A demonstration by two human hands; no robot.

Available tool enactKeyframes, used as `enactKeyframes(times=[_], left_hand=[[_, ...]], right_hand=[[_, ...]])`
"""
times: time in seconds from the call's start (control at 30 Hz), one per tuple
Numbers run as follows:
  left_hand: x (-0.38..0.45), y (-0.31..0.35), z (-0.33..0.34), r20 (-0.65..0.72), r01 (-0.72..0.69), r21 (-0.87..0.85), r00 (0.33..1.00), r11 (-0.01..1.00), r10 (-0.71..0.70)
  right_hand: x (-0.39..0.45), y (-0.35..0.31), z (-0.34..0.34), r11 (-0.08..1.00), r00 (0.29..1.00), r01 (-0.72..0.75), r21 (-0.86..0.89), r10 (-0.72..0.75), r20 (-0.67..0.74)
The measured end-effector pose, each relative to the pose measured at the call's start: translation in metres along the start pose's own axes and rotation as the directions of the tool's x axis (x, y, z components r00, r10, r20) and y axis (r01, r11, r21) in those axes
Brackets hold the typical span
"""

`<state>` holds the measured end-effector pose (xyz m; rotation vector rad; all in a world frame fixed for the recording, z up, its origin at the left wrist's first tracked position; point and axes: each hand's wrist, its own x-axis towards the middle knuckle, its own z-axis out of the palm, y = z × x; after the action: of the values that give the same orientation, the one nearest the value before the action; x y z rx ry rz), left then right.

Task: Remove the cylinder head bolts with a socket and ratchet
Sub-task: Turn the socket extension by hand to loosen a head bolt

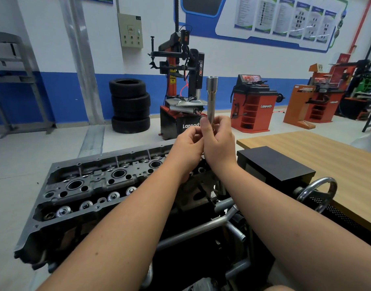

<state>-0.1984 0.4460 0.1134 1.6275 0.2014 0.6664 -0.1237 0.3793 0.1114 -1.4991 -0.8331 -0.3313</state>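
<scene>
Prepping tool: both hands, left hand and right hand, grip the long socket upright above the cylinder head. Next likely: seat it on a bolt; ratchet unseen.

Socket extension: upright, steel, held above both hands.
Right hand: grips its lower end.
Left hand: touching the right, fingers curled at the shaft.
Cylinder head: below-left of hands.
</scene>
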Motion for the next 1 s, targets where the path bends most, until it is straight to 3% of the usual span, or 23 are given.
enactKeyframes(times=[0.67,1.0], left_hand=[[-0.0028,0.0027,0.0008,-0.018,0.046,-0.015,0.999,0.999,-0.046],[-0.0034,0.0034,0.0018,-0.050,0.062,0.087,0.997,0.994,-0.058]], right_hand=[[0.0006,0.0010,-0.0012,1.000,0.999,-0.005,0.031,0.003,0.045],[0.0032,0.0059,-0.0037,0.992,0.995,-0.007,0.124,-0.005,0.100]])
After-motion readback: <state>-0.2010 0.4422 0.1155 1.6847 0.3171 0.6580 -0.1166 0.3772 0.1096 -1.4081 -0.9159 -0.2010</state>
